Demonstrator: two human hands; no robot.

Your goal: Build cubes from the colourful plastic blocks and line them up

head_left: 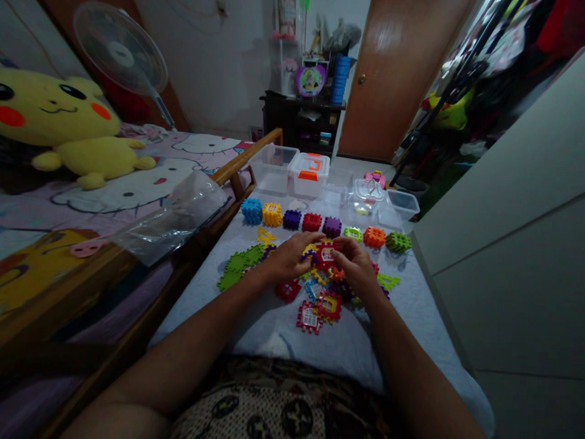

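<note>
Over the middle of a heap of interlocking plastic pieces, my right hand (356,263) pinches a red window piece (326,256) with thumb and fingers. My left hand (291,258) hovers at the left side of that piece, fingers stretched out and thumb apart. Whether its fingertips touch the piece is hard to tell. Below lie a light-blue piece (315,289), a red piece with a white window (309,317), and a red-and-yellow piece (329,305). A dark red piece (287,291) rests under my left wrist. Flat green pieces (238,267) spread out on the left.
A row of sorted stacks crosses the table, from a blue stack (251,211) to a green stack (398,242). Behind stand a clear bin (274,171), a box with orange latches (309,175) and smaller clear containers (402,204). A bed rail (219,174) borders the left.
</note>
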